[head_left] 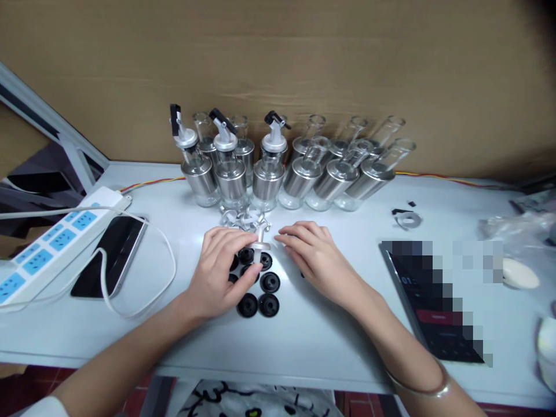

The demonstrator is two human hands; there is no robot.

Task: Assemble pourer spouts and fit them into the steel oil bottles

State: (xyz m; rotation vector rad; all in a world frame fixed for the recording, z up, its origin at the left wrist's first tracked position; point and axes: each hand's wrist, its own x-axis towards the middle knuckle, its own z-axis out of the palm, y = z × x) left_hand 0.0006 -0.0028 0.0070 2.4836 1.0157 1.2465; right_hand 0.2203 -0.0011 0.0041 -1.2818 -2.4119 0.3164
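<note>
My left hand (226,263) pinches a silver pourer spout (260,246) between thumb and fingers, its pale stem pointing down. Under it lie several round black stoppers (270,282) on the white table. To the right of the spout, my right hand (315,255) has its fingers stretched out, apart from the spout and holding nothing visible. Part of a small black item (303,275) shows beneath that palm. More silver spout pieces (243,218) are heaped just beyond my left hand. Behind them stand glass bottles with steel sleeves (299,180); three carry fitted pourers (275,136) with black levers.
At left are a white power strip (56,237), a dark phone (110,255) and a looped white cable (174,272). A tablet (434,313), partly blurred out, lies at right near a tape roll (407,219) and plastic bags (516,229). A cardboard wall (278,58) closes off the back.
</note>
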